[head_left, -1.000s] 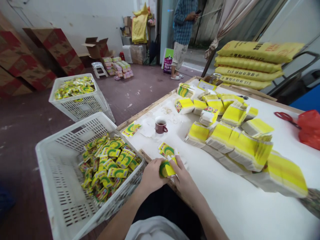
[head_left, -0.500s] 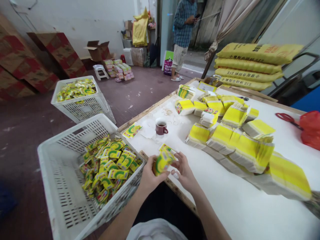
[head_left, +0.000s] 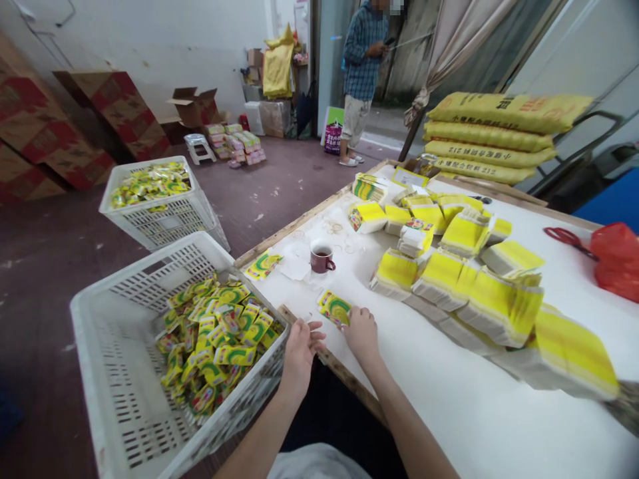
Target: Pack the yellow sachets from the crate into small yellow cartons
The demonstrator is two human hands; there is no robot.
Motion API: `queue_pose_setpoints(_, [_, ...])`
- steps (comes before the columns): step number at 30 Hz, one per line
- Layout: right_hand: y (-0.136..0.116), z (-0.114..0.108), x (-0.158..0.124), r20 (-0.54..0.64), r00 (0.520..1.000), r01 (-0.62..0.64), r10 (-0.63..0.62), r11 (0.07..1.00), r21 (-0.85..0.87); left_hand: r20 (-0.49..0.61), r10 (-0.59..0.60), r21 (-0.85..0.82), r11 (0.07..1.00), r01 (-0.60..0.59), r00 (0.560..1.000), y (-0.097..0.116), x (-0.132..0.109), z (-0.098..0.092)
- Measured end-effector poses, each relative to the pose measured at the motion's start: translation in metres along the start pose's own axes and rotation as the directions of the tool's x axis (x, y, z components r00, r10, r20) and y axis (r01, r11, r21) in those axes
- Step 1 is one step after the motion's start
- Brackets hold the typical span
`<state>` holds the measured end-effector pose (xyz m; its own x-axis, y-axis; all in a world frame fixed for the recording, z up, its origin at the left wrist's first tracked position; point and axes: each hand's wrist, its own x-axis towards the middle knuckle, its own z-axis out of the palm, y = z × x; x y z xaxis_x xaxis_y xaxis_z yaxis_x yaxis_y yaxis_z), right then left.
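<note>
At the table's near edge, my left hand holds nothing, its fingers apart, close to the rim of a white plastic crate. The crate bears many small yellow-and-green packets. My right hand has its fingers closed on the near end of a flat yellow-and-green packet lying on the white tabletop. Its fingertips are partly hidden. Another flat packet lies near the left table edge. Between the two sits a dark red mug with dark liquid.
Stacks of yellow cardboard packets cover the table's right and far parts. Red scissors and a red plastic bag lie far right. A second filled crate stands behind the first. Beyond the table are stacked yellow sacks and a standing person.
The packet that was in my left hand is gone from it, and that hand has opened. My right hand has turned down onto the packet on the table.
</note>
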<state>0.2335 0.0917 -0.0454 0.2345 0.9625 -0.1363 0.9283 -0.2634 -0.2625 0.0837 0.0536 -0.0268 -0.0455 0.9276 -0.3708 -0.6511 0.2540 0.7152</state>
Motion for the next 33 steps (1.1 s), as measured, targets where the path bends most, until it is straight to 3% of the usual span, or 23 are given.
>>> queue_pose_setpoints(5, [-0.004,-0.007,-0.004,-0.018,0.999,-0.032,0.031,0.999,-0.044,0.026,-0.02,0.041,0.999,0.019,0.999,0.0,-0.005,0.003])
queue_pose_setpoints(11, [-0.007,-0.003,-0.004,0.008,0.998,-0.069,0.069,0.997,0.027,0.08,-0.058,0.087,0.995,0.051,0.995,-0.004,-0.012,0.005])
queue_pose_setpoints(16, [-0.001,-0.001,0.0,0.024,0.996,-0.085,0.082,0.977,0.198,0.081,-0.083,0.113,0.991,0.074,0.993,-0.007,-0.009,0.005])
queue_pose_setpoints(21, [0.018,-0.009,-0.015,0.068,0.996,0.021,-0.057,0.897,0.442,0.044,-0.038,0.023,0.999,0.037,0.998,-0.013,-0.008,0.009])
queue_pose_setpoints(23, [0.021,-0.01,-0.029,0.088,0.978,0.106,-0.188,0.818,0.565,0.08,-0.015,-0.036,0.999,0.018,0.997,-0.014,-0.008,0.014])
queue_pose_setpoints(25, [0.018,-0.01,-0.046,0.095,0.922,0.156,-0.376,0.585,0.796,0.133,-0.004,-0.071,0.997,0.014,0.991,-0.012,-0.009,0.02])
queue_pose_setpoints(28, [0.005,-0.007,-0.068,0.056,0.902,0.08,-0.428,0.294,0.953,0.12,0.068,-0.15,0.988,-0.05,0.99,-0.007,-0.007,0.031])
queue_pose_setpoints(31, [-0.008,-0.004,-0.076,0.015,0.922,0.077,-0.388,0.22,0.972,0.001,0.149,-0.18,0.973,-0.146,0.989,-0.004,-0.002,0.036])
queue_pose_setpoints(33, [-0.012,-0.004,-0.074,0.016,0.931,0.065,-0.365,0.208,0.976,-0.025,0.183,-0.072,0.98,-0.184,0.983,-0.004,0.0,0.033])
